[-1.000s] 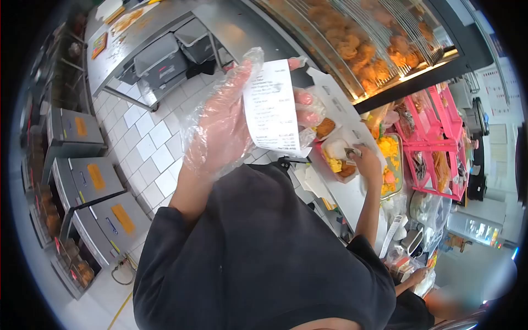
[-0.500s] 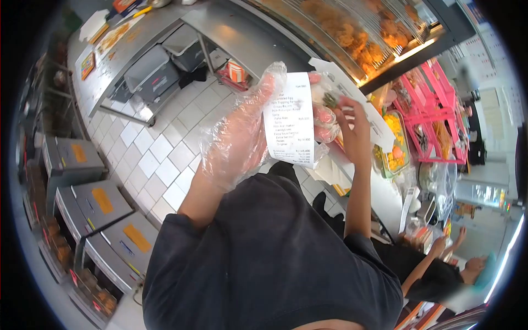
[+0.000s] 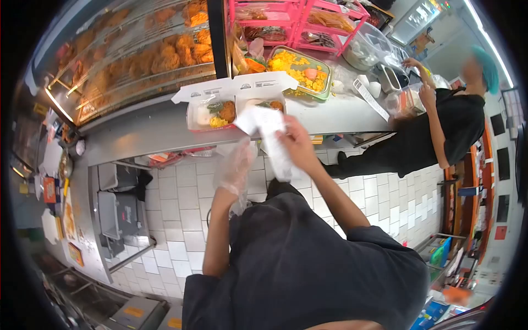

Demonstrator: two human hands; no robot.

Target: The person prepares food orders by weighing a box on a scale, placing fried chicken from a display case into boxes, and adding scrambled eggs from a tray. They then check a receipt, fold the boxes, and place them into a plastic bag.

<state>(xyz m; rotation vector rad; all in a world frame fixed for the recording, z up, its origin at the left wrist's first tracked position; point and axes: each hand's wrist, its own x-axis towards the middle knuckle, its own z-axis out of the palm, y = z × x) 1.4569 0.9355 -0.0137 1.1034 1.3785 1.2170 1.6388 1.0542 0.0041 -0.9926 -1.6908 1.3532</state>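
Observation:
My right hand (image 3: 300,144), bare, grips a long white receipt (image 3: 276,151) between thumb and fingers. The receipt hangs down blurred, with its upper end bent over to the left. My left hand (image 3: 236,168), in a clear plastic glove, is just left of the receipt. Its fingers point up, smeared by motion, with a gap between them and the paper. Beyond both hands, two open meal boxes stand side by side on the steel counter. The left box (image 3: 192,118) holds rice, scrambled egg, greens and a fried piece; the receipt partly covers the right box (image 3: 283,104).
A glass cabinet of fried chicken (image 3: 170,55) is at the back left. A tray of yellow scrambled egg (image 3: 300,69) and pink racks (image 3: 297,25) are behind the boxes. To the right, a co-worker (image 3: 423,132) stands at the counter. Grey bins (image 3: 118,214) sit under the left table.
The receipt has gone from my left hand to my right. My view has turned toward the counter, bringing the meal boxes to the middle. Both hands have lowered slightly.

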